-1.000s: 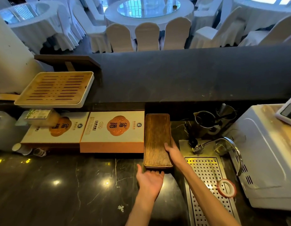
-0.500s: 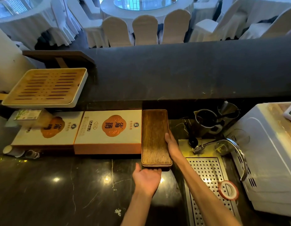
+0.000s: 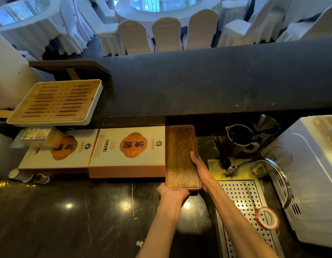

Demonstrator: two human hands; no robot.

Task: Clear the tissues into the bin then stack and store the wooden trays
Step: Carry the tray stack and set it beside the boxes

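With our left fingers [image 3: 182,194] curled under the near end of the trays [image 3: 182,155] and our right fingers [image 3: 193,158] pressed flat along the right edge, we hold the dark stack between both hands; neither hand closes fully round it. Our left hand [image 3: 172,194] pushes from the front while our right hand [image 3: 199,167] guides the side. The trays lie on the counter [image 3: 68,220], tight against the box [image 3: 127,151] on their left, reaching back under the ledge [image 3: 217,81]. We judge this the storing step. Next we need a straight push, kept square, without nudging the box.
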